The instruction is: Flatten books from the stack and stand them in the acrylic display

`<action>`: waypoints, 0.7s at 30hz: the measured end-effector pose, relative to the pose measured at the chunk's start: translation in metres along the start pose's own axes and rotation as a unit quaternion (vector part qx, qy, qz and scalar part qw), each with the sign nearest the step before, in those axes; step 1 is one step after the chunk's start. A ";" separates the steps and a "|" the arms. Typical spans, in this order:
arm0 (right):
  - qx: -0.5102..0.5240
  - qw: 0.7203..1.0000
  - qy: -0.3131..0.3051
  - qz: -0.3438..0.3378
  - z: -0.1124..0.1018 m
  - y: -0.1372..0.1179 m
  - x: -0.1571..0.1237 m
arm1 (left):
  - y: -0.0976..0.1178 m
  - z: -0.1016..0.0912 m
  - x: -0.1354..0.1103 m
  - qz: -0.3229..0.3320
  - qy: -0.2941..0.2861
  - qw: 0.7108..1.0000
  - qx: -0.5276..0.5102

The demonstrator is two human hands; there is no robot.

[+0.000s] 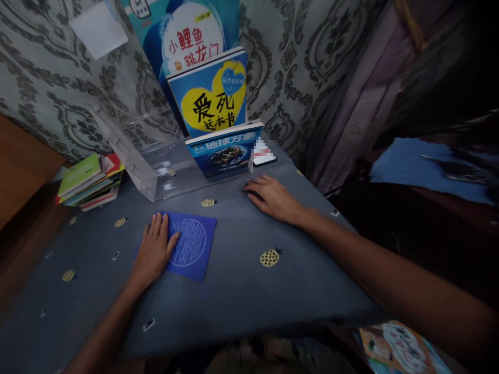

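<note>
My left hand (154,249) lies flat with spread fingers on the left part of a thin blue booklet (195,244), covering some of it. White print inside a circle shows on the booklet's face. My right hand (273,197) rests on the tablecloth with nothing in it, its fingers loosely bent and apart. Just beyond it a clear acrylic book stand (144,176) holds books in stepped rows. In its front row, nearest my right hand, leans a blue book with a globe (226,156). Behind that stand a book with a yellow heart (208,109) and a taller teal book (156,31).
A stack of thin books (88,179) sits left of the stand. A phone (265,153) lies at its right end. The grey tablecloth (234,301) has pineapple prints. Patterned wallpaper (280,67) rises behind. Lower right, beyond the table edge, is a colourful book (397,348).
</note>
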State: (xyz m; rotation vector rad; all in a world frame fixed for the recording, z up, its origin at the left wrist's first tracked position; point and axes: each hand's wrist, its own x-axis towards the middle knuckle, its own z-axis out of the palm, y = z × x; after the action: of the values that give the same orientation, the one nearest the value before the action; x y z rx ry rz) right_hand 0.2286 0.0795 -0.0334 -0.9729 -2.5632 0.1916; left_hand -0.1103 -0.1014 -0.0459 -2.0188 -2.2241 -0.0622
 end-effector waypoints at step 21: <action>0.064 0.997 0.030 0.034 -0.007 0.004 0.000 | 0.096 -0.011 0.046 0.221 -0.017 0.974 -0.048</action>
State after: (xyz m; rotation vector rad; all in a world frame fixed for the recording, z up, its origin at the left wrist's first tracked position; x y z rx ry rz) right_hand 0.2331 0.0823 -0.0281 -1.0025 -2.4336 0.3356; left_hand -0.0186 -0.0473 -0.0349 -2.5326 -1.7638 -0.0889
